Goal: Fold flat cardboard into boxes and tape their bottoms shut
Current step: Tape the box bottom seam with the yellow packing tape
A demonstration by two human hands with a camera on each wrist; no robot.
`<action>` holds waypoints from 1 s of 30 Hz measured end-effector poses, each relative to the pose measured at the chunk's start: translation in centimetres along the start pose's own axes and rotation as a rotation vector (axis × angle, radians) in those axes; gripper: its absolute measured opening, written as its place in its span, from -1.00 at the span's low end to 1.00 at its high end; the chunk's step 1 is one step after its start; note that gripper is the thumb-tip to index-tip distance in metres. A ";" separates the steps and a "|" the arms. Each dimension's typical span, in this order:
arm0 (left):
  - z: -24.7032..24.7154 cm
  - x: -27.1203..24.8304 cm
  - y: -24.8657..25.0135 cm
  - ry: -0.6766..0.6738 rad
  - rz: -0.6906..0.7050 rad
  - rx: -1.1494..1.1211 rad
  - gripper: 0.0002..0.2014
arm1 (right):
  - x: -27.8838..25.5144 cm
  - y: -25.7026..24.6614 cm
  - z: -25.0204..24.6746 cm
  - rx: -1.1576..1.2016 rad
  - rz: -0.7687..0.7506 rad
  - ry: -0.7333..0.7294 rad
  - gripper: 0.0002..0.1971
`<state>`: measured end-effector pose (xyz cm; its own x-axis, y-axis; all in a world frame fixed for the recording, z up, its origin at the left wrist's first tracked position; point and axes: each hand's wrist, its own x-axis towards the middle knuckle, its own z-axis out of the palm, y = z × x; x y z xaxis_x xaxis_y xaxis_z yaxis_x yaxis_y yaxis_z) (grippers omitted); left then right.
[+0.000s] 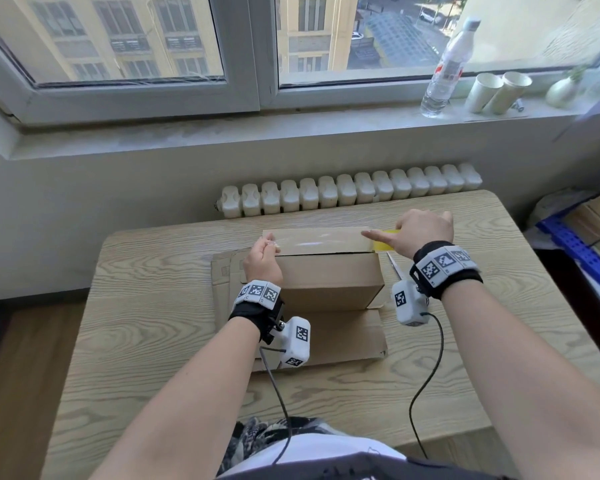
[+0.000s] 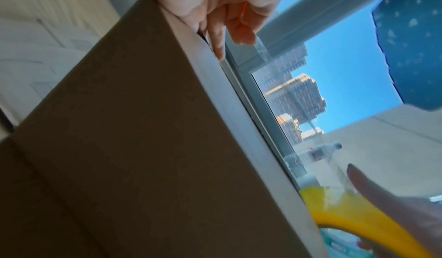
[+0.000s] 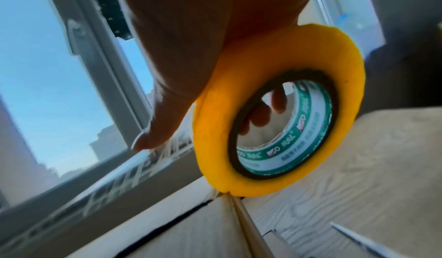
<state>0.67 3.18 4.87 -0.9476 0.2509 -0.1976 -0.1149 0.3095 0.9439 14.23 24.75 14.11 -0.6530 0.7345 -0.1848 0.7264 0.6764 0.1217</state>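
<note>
Right wrist view is revealing your right hand [image 3: 191,54] gripping the yellow tape roll [image 3: 275,110], fingers through its core; head view is showing your left hand [image 1: 262,258] pinching the clear tape strip [image 1: 312,243] over the cardboard box [image 1: 326,271] at frame centre.

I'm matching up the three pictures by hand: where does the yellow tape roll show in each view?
Head: the tape roll peeks out at right of centre, under the right hand, past the box's right end.
Left wrist: bottom right corner, beside the box edge.
Right wrist: centre right, large, fingers through its core.
Shared landmark: the box's top right corner, touching the roll.
</note>
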 end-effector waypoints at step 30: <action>0.7 -0.4 0.0 0.215 -0.027 -0.112 -0.66 | -0.2 -1.4 -0.4 -0.107 0.069 0.108 -0.26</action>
<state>1.21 3.68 4.73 -0.9841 0.0396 -0.1732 -0.1615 0.2071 0.9649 13.24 23.63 14.41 -0.6257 0.7772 -0.0669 0.7471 0.6218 0.2349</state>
